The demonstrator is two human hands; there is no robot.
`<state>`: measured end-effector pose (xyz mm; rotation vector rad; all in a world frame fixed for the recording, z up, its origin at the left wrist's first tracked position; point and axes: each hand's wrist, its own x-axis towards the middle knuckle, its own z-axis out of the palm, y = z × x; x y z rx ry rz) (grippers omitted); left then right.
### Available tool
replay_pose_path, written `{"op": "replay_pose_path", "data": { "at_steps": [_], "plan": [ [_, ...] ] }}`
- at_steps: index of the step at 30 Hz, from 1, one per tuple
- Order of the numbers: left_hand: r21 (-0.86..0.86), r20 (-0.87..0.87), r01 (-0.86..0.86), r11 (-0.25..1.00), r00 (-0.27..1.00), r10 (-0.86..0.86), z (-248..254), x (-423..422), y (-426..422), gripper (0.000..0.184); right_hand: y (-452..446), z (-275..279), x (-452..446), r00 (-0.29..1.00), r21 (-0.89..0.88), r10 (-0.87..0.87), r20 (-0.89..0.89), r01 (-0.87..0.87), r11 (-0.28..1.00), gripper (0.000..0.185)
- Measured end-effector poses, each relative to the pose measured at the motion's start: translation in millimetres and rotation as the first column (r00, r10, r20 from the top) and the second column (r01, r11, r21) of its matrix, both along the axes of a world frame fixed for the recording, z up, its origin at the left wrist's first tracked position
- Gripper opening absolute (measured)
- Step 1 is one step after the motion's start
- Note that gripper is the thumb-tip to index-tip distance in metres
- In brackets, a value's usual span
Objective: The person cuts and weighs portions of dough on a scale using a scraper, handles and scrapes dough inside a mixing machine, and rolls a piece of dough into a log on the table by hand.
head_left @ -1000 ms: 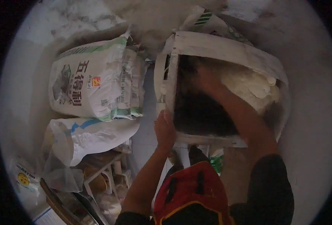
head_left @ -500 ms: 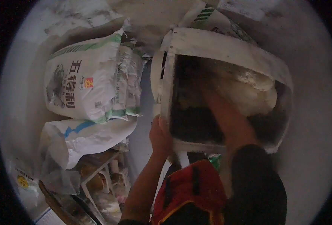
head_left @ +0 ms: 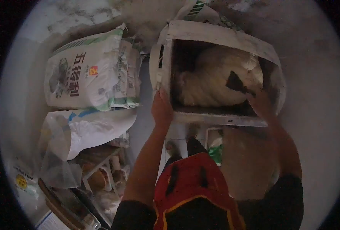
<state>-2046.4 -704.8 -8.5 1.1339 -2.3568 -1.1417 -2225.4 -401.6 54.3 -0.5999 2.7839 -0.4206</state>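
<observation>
A pale mass of dough [head_left: 210, 82] lies inside a white, floury mixer tub [head_left: 219, 31] with a dark interior. My left hand [head_left: 162, 108] rests on the tub's left front corner, its fingers curled over the edge. At the right of the opening, my right hand [head_left: 260, 102] is closed round the handle of a scraper [head_left: 235, 81]. The scraper's dark, flared blade points up and left over the dough; whether it touches cannot be made out.
Stacked flour sacks [head_left: 81, 73] stand at the left, above a white bag [head_left: 97, 132]. Below them is a crate of items [head_left: 101, 176]. A brown board-like surface [head_left: 242, 165] and a green packet [head_left: 216, 151] are below the tub. My red apron [head_left: 193, 174] hangs in front.
My right hand has come out from deep in the tub's left side to its right side, and the scraper now shows. More dough is visible at the lower left. The view has shifted slightly.
</observation>
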Motion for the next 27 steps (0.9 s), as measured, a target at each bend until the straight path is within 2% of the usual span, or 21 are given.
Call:
{"op": "replay_pose_path", "data": {
  "at_steps": [3,6,9,10,12,15,17,19,21,23,24,26,27],
  "plan": [
    [0.012,0.015,-0.03,0.999,0.999,0.03,-1,0,2,0.046,-14,52,12,0.995,-0.085,0.099,0.032,-0.096,0.992,0.036],
    [0.039,-0.005,-0.008,0.999,1.0,0.008,-4,1,-1,0.046,-13,28,-5,0.903,-0.072,-0.094,0.42,0.136,0.988,0.033],
    [-0.148,-0.041,0.038,0.988,0.998,-0.045,-13,2,-1,0.046,-7,29,-8,0.892,-0.147,-0.203,0.405,0.282,0.948,0.034],
    [-0.101,-0.045,-0.006,0.995,0.999,0.002,-17,1,-1,0.045,-5,35,-3,0.954,-0.151,-0.097,0.283,0.145,0.978,0.035],
    [-0.006,-0.043,-0.085,0.996,0.995,0.085,-13,-1,2,0.045,-22,79,22,0.991,-0.107,0.128,0.038,-0.123,0.987,0.035],
    [-0.021,0.012,-0.05,0.999,0.999,0.05,-9,0,1,0.044,-69,111,44,0.924,-0.047,0.291,0.249,-0.289,0.956,0.035],
    [-0.041,-0.046,-0.046,0.998,0.998,0.044,-7,1,2,0.042,-89,63,43,0.84,0.101,0.502,0.205,-0.529,0.843,0.038],
    [-0.018,-0.043,-0.04,0.999,0.998,0.039,-3,0,2,0.041,-115,5,38,0.711,-0.06,0.657,0.251,-0.666,0.744,0.033],
    [0.055,0.021,-0.036,0.998,0.999,0.035,4,-1,1,0.039,-171,-11,40,0.637,0.189,0.468,0.613,-0.693,0.696,0.034],
    [0.106,0.062,-0.036,0.994,0.998,0.029,11,-3,0,0.039,-195,-86,39,0.509,0.135,0.613,0.605,-0.824,0.551,0.032],
    [0.132,0.085,-0.036,0.991,0.996,0.025,10,-2,-1,0.039,-200,-137,41,0.5,0.072,0.658,0.564,-0.823,0.564,0.033],
    [-0.042,0.049,0.002,0.999,0.999,0.0,-8,2,0,0.039,-209,-218,38,0.49,-0.052,0.736,0.468,-0.816,0.576,0.036],
    [-0.118,0.048,0.03,0.993,0.999,-0.024,-17,5,0,0.039,-212,-241,38,0.494,-0.081,0.748,0.444,-0.809,0.582,0.036]
  ]
}}
